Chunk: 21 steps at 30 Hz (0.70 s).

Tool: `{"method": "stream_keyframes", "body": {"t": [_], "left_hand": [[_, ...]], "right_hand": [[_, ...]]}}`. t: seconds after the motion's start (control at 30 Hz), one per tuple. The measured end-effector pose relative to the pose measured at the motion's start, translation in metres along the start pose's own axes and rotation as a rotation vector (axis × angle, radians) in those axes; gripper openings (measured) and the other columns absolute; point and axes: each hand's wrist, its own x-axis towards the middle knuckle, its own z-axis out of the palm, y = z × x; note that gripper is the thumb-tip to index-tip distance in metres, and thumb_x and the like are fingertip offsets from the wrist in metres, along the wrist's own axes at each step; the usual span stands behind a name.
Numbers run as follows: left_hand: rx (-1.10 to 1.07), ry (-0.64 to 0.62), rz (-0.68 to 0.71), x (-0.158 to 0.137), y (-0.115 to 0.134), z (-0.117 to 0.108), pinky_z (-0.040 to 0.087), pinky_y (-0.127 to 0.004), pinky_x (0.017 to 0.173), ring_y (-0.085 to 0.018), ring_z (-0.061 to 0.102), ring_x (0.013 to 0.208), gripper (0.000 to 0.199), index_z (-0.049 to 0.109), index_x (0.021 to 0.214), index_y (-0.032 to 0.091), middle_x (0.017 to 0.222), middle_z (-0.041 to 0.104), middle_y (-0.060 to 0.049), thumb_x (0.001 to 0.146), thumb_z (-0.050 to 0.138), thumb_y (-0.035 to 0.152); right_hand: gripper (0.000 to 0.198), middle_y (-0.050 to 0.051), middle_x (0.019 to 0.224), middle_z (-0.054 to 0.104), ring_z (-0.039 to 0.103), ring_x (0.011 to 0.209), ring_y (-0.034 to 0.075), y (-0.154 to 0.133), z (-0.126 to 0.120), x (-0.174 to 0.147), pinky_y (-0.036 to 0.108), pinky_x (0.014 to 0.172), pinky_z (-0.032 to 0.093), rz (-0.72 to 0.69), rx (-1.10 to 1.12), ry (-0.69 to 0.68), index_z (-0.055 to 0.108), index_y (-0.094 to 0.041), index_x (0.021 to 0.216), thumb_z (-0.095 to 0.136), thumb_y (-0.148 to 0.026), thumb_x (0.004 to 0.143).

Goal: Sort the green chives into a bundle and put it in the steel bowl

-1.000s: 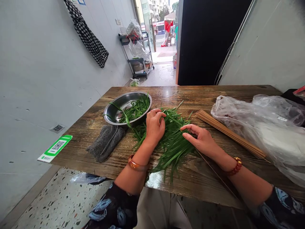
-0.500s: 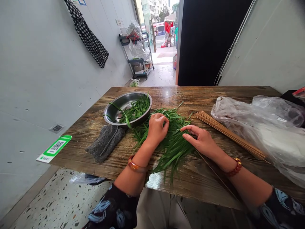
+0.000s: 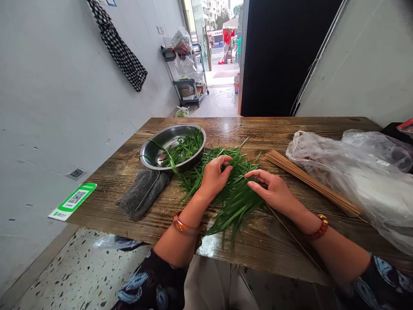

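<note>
Greens (image 3: 232, 211) are spread on the counter (image 3: 274, 133), right of the bowl (image 3: 158, 146) and nearer. The left hand (image 3: 214, 177) and right hand (image 3: 274, 189) are set apart; a skewer (image 3: 290, 233) is held by the latter, while whether anything is pinched by the former cannot be told. The greens are likely light, limp and easily bruised, best gripped near one end.

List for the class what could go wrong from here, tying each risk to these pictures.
1. The thin stick at the right hand points toward the left hand, so it might prick those fingers.
2. Some green leaves lie near the close edge of the table; a sleeve or wrist could brush them off.
3. The plastic bag lies right beside the bundle of sticks; tugging it might scatter them.
</note>
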Motion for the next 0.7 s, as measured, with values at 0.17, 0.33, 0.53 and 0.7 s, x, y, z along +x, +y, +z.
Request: {"method": "stream_keyframes", "body": {"t": [0.17,0.33,0.53,0.7], "left_hand": [[-0.014,-0.025,0.014,0.0002,0.0030,-0.0019,0.048,-0.027,0.075,-0.014,0.060,0.078,0.012,0.068,0.087,0.017,0.082,0.068,-0.002,0.079,0.060,0.011],[-0.034,-0.051,0.037,-0.0012,0.0083,-0.0031,0.047,-0.025,0.072,-0.013,0.059,0.073,0.012,0.065,0.077,0.017,0.076,0.066,-0.001,0.084,0.056,0.016],[0.018,-0.110,0.060,-0.0020,0.0089,-0.0012,0.045,-0.026,0.072,-0.014,0.058,0.075,0.013,0.063,0.080,0.017,0.077,0.065,-0.002,0.086,0.052,0.017],[0.281,-0.182,0.091,-0.0041,0.0069,0.0025,0.045,-0.033,0.081,-0.019,0.059,0.088,0.013,0.067,0.087,0.019,0.089,0.066,-0.005,0.087,0.054,0.020]], "right_hand": [[0.026,-0.003,0.065,0.051,0.046,0.060,0.013,0.0007,-0.0001,-0.0005,0.026,0.058,0.035,-0.005,0.005,0.011,0.068,-0.019,0.101,0.057,-0.037,0.085],[0.026,-0.002,0.067,0.055,0.048,0.061,0.014,0.0016,-0.0008,0.0003,0.026,0.059,0.037,-0.001,0.022,0.036,0.069,-0.019,0.100,0.057,-0.036,0.084],[0.027,-0.001,0.069,0.057,0.048,0.063,0.014,0.0029,-0.0008,0.0010,0.026,0.060,0.038,0.002,0.041,0.041,0.068,-0.019,0.101,0.057,-0.036,0.085],[0.026,-0.003,0.065,0.052,0.046,0.061,0.013,0.0017,-0.0018,0.0004,0.026,0.058,0.036,0.014,0.012,0.022,0.068,-0.018,0.101,0.057,-0.036,0.085]]}}
